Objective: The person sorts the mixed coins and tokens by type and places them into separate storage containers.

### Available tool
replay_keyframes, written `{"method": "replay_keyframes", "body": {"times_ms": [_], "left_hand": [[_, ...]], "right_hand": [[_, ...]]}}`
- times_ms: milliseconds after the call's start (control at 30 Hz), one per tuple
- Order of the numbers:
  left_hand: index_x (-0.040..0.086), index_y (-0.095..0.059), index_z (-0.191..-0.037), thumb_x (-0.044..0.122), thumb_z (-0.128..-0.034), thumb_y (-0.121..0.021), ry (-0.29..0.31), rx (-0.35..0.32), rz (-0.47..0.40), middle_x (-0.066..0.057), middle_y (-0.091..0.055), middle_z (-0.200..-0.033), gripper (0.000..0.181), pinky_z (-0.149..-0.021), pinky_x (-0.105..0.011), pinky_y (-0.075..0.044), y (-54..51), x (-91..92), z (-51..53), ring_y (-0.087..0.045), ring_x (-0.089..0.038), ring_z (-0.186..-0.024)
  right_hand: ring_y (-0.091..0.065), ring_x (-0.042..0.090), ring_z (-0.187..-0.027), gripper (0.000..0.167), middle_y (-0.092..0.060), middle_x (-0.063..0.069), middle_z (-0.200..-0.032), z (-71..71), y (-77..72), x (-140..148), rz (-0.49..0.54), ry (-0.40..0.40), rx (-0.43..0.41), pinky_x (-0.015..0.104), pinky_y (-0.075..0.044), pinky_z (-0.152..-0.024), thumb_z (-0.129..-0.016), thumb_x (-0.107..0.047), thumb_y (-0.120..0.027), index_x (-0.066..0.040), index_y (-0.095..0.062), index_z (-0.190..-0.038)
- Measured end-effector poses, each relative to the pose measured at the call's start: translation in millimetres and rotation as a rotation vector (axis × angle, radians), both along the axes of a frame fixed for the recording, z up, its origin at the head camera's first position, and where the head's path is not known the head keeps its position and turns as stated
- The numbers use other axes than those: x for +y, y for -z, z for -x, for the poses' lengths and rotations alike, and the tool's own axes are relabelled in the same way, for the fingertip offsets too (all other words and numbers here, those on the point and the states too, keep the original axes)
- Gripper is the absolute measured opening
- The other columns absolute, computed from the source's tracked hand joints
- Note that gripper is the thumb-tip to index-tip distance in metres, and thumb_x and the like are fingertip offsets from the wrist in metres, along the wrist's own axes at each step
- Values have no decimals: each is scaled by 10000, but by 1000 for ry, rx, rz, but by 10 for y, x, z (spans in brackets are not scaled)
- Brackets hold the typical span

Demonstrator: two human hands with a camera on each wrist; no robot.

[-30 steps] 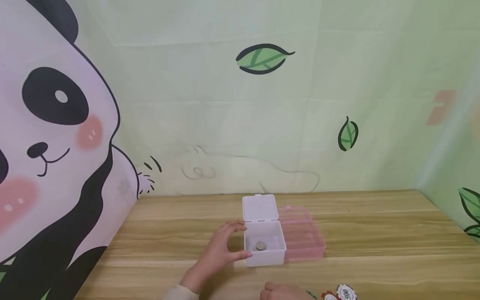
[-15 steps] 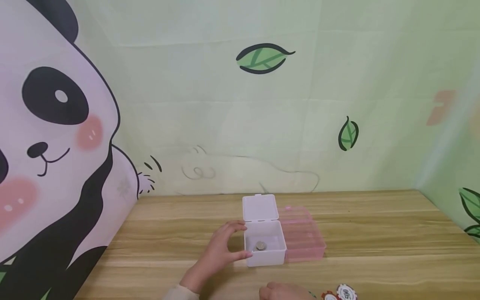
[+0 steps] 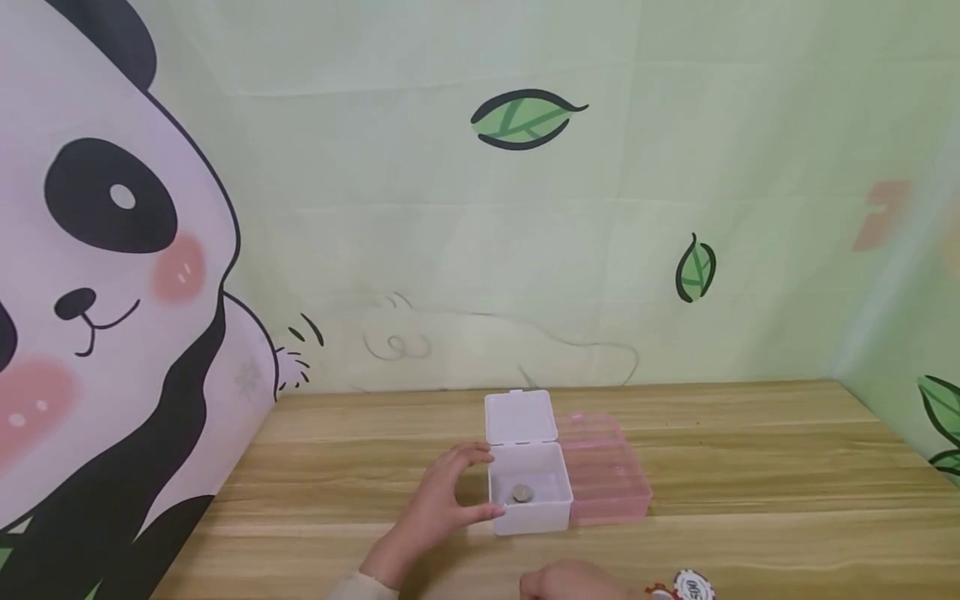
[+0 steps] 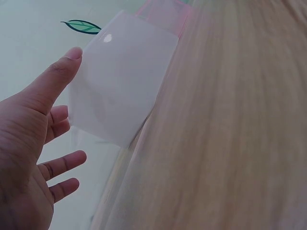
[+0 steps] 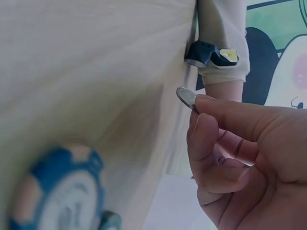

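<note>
A white plastic box (image 3: 531, 517), its hinged lid (image 3: 519, 417) tipped back, stands on the wooden table with a coin (image 3: 522, 493) lying inside. My left hand (image 3: 442, 492) holds the box at its left side, thumb by the front corner and fingers by the rear corner. In the left wrist view, the thumb (image 4: 60, 74) lies by the box's edge, while two lower fingers stick out free. My right hand (image 3: 570, 581), low in the head view, pinches another coin (image 5: 186, 97) between thumb and forefinger, in front of the box.
A pink see-through box (image 3: 609, 475) stands against the white box's right side. Poker chips (image 3: 693, 586) lie at the near edge, right of my right hand. A blue and white chip (image 5: 67, 191) looms close in the right wrist view. A panda-printed cloth (image 3: 420, 208) hangs behind.
My right hand has risen and turned slightly, and the green bit beside it is no longer visible in the head view. My left hand and both boxes have stayed put.
</note>
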State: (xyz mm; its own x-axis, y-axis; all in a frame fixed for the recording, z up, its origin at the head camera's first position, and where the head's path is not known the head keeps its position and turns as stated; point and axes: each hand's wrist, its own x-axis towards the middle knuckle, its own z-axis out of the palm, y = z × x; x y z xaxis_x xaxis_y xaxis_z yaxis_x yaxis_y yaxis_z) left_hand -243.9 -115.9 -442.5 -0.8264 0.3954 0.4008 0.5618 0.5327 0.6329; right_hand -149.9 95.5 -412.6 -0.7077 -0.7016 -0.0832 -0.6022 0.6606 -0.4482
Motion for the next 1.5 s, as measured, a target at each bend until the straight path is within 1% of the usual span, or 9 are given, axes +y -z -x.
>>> {"method": "replay_keyframes", "body": {"times_ms": [133,267,400,500,733,833,1067,1300,1500], "left_hand": [[140,-593,-1185,354,-698,-839,0,6,-4,-19,-572,-1346,586,-1065,-556,-362,-1,-1,-2,-497,-248,-1293],[135,-595,-1180,340,-692,-844,-1,12,-4,-31,-577,-1342,585,-1066,-552,-365,0,-3,-4,-500,-253,-1290],[133,-598,-1175,333,-687,-848,-4,19,-1,-37,-582,-1338,584,-1061,-545,-375,7,-7,-5,-507,-258,-1284],[133,-598,-1178,333,-689,-846,-2,17,-2,-39,-580,-1342,584,-1063,-543,-375,6,-11,-7,-505,-258,-1287],[136,-589,-1189,350,-705,-834,0,6,-4,-40,-566,-1359,583,-1070,-577,-351,-14,-15,-14,-491,-273,-1300],[135,-587,-1191,356,-710,-830,0,3,1,-44,-561,-1363,582,-1070,-591,-344,-21,-14,-15,-485,-281,-1304],[141,-585,-1196,352,-712,-830,2,0,1,-38,-560,-1363,582,-1070,-593,-338,-15,-5,-9,-484,-279,-1304],[136,-592,-1183,327,-706,-839,5,4,-6,-49,-568,-1353,570,-1063,-591,-346,-22,6,-10,-493,-282,-1293],[139,-595,-1184,366,-713,-828,3,-1,5,-28,-570,-1351,572,-1068,-575,-350,-32,-2,-12,-494,-266,-1294]], "right_hand": [[-433,-85,-599,77,-537,-157,-624,44,-96,29,70,-30,-31,106,-401,-581,-785,-145,-684,-169,-614,-762],[-431,-91,-604,98,-553,-149,-638,81,-177,56,105,-46,-11,100,-401,-580,-780,-104,-686,-169,-612,-785],[-444,-97,-624,100,-571,-156,-671,103,-244,84,178,-70,1,104,-415,-571,-838,-113,-677,-164,-614,-780],[-446,-97,-626,118,-555,-177,-688,125,-283,96,222,-74,-1,111,-427,-566,-855,-143,-682,-175,-607,-770],[-434,-88,-604,140,-544,-165,-687,246,-377,85,226,-18,7,118,-429,-566,-851,-167,-701,-166,-585,-772],[-440,-79,-610,148,-553,-149,-687,300,-417,88,234,16,-9,125,-431,-567,-848,-177,-711,-159,-586,-771],[-446,-68,-611,151,-592,-105,-684,394,-463,122,263,31,18,137,-426,-543,-838,-173,-719,-135,-589,-772],[-450,-52,-603,142,-579,-102,-689,494,-513,150,257,80,36,147,-422,-534,-839,-152,-714,-141,-585,-782],[-475,-23,-580,120,-588,-69,-713,572,-561,148,271,98,32,158,-439,-514,-857,-118,-694,-116,-585,-807]]}}
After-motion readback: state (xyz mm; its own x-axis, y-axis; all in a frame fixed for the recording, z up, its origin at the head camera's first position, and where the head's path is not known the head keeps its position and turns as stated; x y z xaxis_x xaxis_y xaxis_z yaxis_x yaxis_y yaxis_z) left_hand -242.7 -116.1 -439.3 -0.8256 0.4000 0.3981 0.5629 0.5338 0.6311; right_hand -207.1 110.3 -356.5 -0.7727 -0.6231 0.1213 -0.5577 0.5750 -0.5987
